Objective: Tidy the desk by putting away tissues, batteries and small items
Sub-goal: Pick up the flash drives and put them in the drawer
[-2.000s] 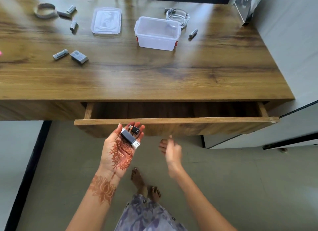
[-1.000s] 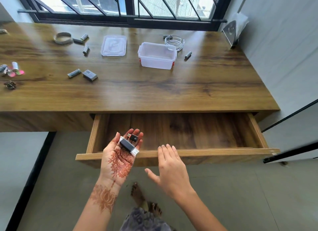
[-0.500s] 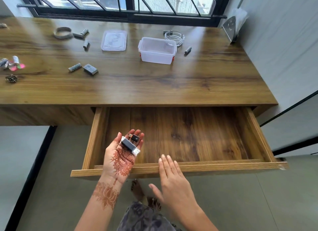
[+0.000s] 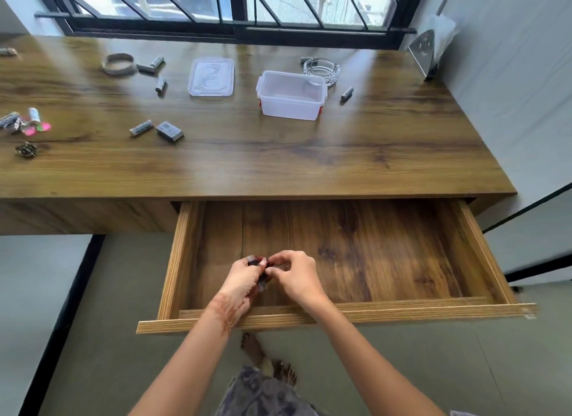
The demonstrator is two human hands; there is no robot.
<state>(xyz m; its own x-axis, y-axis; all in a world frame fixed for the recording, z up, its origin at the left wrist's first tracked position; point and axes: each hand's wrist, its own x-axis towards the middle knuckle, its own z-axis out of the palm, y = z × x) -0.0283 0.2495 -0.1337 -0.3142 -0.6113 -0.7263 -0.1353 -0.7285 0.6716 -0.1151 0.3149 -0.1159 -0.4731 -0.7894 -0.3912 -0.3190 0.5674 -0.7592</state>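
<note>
Small dark items [image 4: 255, 262], blurred, sit between both hands above the open drawer [image 4: 340, 312], toward its 7 o'clock corner and clear of its floor. The left hand [image 4: 243, 279] has its fingers [image 4: 251, 268] curled round them. The right hand [image 4: 297, 276], touching the left at its 3 o'clock side, pinches at them with thumb and fingertips.

On the bench [image 4: 278, 164], at 12 o'clock from the hands, stands a clear plastic box [image 4: 291, 95], uncovered. Its lid [image 4: 211, 77] lies flat at the box's 9 o'clock, a glass ashtray [image 4: 322, 68] just behind at 1 o'clock, and one battery [image 4: 347, 94] at 3 o'clock. At 10 o'clock from the hands, another battery [image 4: 141, 127] lies just beside a small grey block [image 4: 169, 131].
</note>
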